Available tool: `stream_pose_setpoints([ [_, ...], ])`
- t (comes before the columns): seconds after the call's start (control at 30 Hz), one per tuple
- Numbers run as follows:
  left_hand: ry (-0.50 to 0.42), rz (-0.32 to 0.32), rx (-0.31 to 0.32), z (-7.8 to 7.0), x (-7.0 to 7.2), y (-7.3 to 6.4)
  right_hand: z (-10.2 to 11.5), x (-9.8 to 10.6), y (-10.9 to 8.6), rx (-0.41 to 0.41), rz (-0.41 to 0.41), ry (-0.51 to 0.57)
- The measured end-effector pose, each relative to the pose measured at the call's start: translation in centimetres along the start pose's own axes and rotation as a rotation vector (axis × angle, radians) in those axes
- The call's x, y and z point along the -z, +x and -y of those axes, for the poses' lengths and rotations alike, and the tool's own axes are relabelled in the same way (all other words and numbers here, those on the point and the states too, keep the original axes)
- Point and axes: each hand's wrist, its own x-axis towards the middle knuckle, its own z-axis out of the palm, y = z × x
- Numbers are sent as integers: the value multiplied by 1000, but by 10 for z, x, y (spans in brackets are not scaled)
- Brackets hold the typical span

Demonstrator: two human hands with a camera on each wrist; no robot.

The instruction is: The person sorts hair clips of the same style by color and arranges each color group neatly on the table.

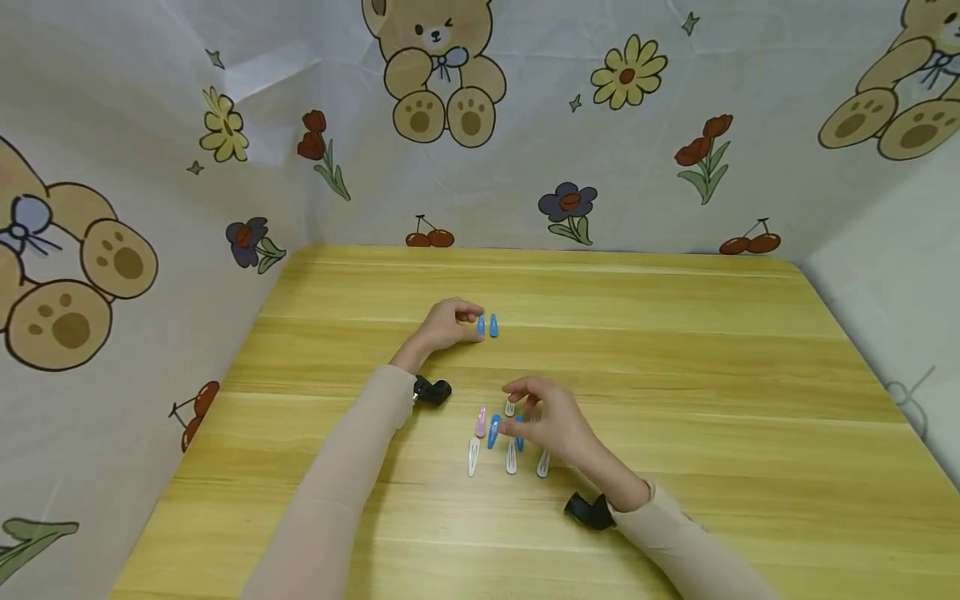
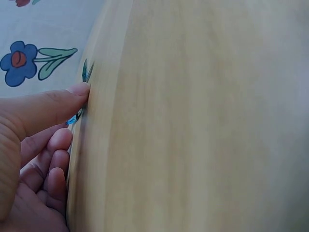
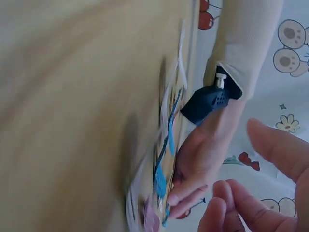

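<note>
My left hand (image 1: 447, 323) is at the far part of the table, thumb and forefinger at the two ends of a blue snap hair clip (image 1: 481, 323), pinching it at the tabletop. Just to its right lies a second blue clip (image 1: 493, 325). My right hand (image 1: 553, 418) hovers over a loose group of clips, thumb and fingers apart, holding nothing. In that group I see a pink clip (image 1: 481, 422), a blue clip (image 1: 492, 431) and white clips, one of them (image 1: 473, 457) at the near left. The hand partly hides another blue clip (image 1: 520, 433).
The wood-grain table (image 1: 712, 375) extends around both hands. A cloth (image 1: 525, 167) printed with bears and flowers hangs behind it and at the left. Black wrist cameras (image 1: 433, 392) sit on both wrists. A thin pale cord (image 1: 911, 404) is by the right edge.
</note>
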Motion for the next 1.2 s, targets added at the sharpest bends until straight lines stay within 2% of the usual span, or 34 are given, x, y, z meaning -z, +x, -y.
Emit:
stream_pose_setpoints([
  [0.3,-2,1,-5,1,-1,1,-9,-20,-6,-36,-50,-68],
  [0.6,-7,-5,-2,4,-2,2,-12,-26,-8,-52,-76,-152],
  [0.9,-11,-1,-35,3,-2,-3,-17,-30,-10,-11,-58,-250],
  [1.2,-4,-2,-28,2,-1,0,-19,-32,-9,65,-86,-303],
])
